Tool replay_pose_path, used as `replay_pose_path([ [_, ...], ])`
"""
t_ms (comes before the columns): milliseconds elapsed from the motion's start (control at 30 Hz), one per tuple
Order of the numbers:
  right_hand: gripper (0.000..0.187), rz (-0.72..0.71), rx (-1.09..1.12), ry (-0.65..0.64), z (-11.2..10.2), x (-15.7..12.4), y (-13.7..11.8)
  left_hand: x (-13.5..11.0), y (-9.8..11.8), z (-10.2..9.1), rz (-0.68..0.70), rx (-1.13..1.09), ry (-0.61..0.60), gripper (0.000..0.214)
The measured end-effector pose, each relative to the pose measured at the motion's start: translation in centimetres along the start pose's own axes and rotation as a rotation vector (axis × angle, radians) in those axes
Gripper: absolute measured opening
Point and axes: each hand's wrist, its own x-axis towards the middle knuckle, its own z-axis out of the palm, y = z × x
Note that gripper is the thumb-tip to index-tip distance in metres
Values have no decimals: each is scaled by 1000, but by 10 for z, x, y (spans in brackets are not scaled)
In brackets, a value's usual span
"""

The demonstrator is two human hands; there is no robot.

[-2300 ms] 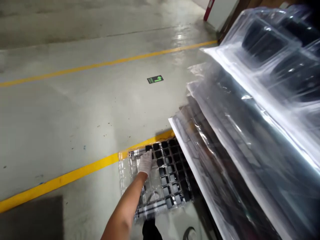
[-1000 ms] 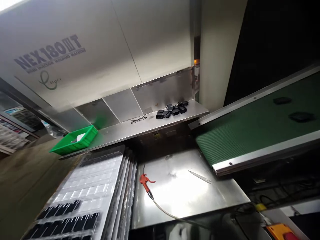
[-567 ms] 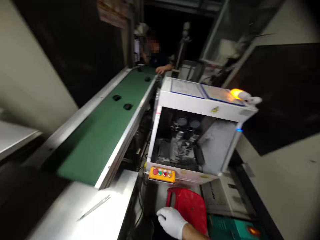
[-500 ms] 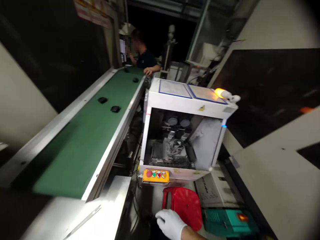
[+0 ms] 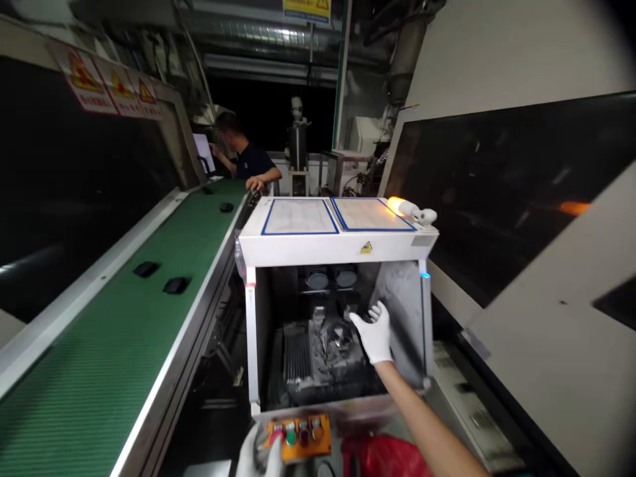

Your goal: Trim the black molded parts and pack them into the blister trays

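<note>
A white cabinet (image 5: 342,250) with an open front stands ahead. Inside it is a grey, dust-covered fixture (image 5: 325,348). My right hand (image 5: 374,335), in a white glove, reaches to the cabinet opening in front of the fixture. Its fingers are spread and nothing shows in them. Below the opening is an orange control box (image 5: 299,454) with a row of coloured buttons. My left hand (image 5: 253,454), also gloved, is at the left end of this box. Its visible fingers are apart, one beside the red button; the frame's lower edge cuts off the rest.
A green conveyor belt (image 5: 114,344) runs along the left, carrying several black parts (image 5: 175,285). At its far end a person (image 5: 253,162) rests a hand on the edge. A glowing orange lamp (image 5: 397,205) sits on the cabinet. Below is a red stool (image 5: 387,457).
My right hand has risen from beside the red stool to the cabinet opening, and its fingers have spread. My left hand has come into view at the control box. The view has turned and moved closer.
</note>
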Motion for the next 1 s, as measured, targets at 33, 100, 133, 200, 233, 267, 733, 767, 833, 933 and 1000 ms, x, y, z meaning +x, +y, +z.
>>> replay_pose_path([
  [33, 107, -12, 7, 9, 15, 17, -6, 16, 15, 14, -4, -68, -22, 44],
  [100, 104, -22, 10, 3, 42, 38, -14, 46, 52, 48, -25, -247, -114, 48],
  [133, 99, -19, 7, -3, 52, 44, -16, 59, 72, 68, -20, -323, -162, 55],
  [200, 84, 1, 3, -21, 66, 50, -13, 81, 110, 108, 41, -318, -163, 63],
  [233, 75, 12, 1, -22, 71, 52, -9, 90, 126, 127, 103, -303, -155, 65],
  [267, 68, 29, -7, -17, 75, 54, -4, 98, 139, 145, 144, -274, -143, 66],
  [733, 19, -330, -144, 177, 92, 64, 29, 130, 149, 240, 245, -137, -45, 21],
  [767, 16, -356, -141, 173, 91, 65, 28, 130, 148, 243, 237, -121, -21, 18],
  [833, 12, -365, -133, 186, 91, 65, 24, 130, 147, 246, 234, -89, 22, 11],
  [933, 9, -303, -121, 252, 95, 63, 19, 134, 145, 247, 292, -56, 36, 5],
  [1000, 10, -256, -116, 293, 98, 61, 17, 138, 143, 245, 365, -58, 10, 4],
])
